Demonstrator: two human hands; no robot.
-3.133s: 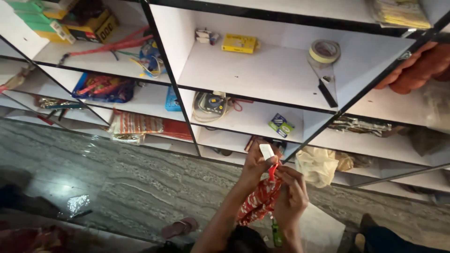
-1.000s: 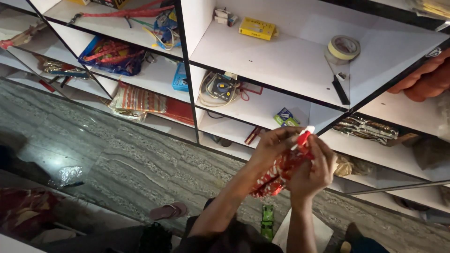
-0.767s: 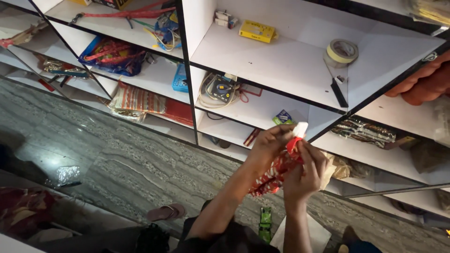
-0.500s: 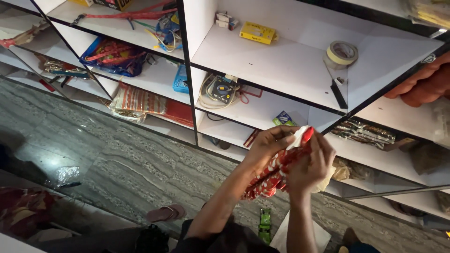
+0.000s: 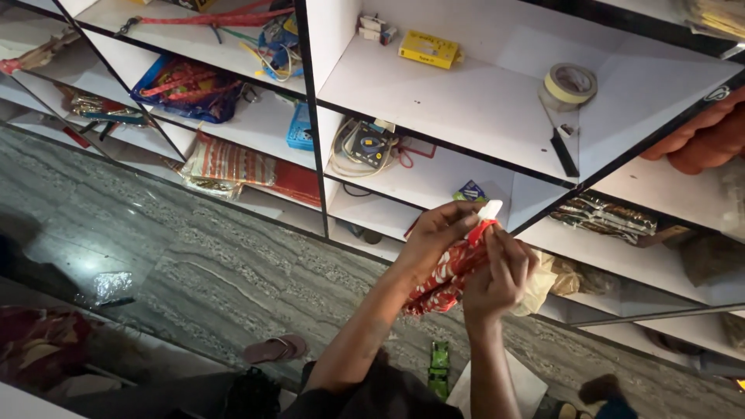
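fingertips [image 5: 475,219] of left hand [image 5: 436,237] and right hand [image 5: 497,268] pinched together on white tag [image 5: 490,209] | red patterned cloth [image 5: 442,271] bunched below, raised for close view | white shelf [image 5: 481,116] behind

This looks like a room in a home, or a small back room used for storage, rather than a shop floor. A white shelf unit [image 5: 466,116] with black edges is divided into open compartments holding mixed household odds and ends: a roll of tape [image 5: 568,84], a small yellow box [image 5: 428,48], a tangle of cables [image 5: 371,144], folded striped cloth [image 5: 233,161]. The floor [image 5: 194,264] is grey veined stone, and a single sandal [image 5: 273,349] lies on it near the person.
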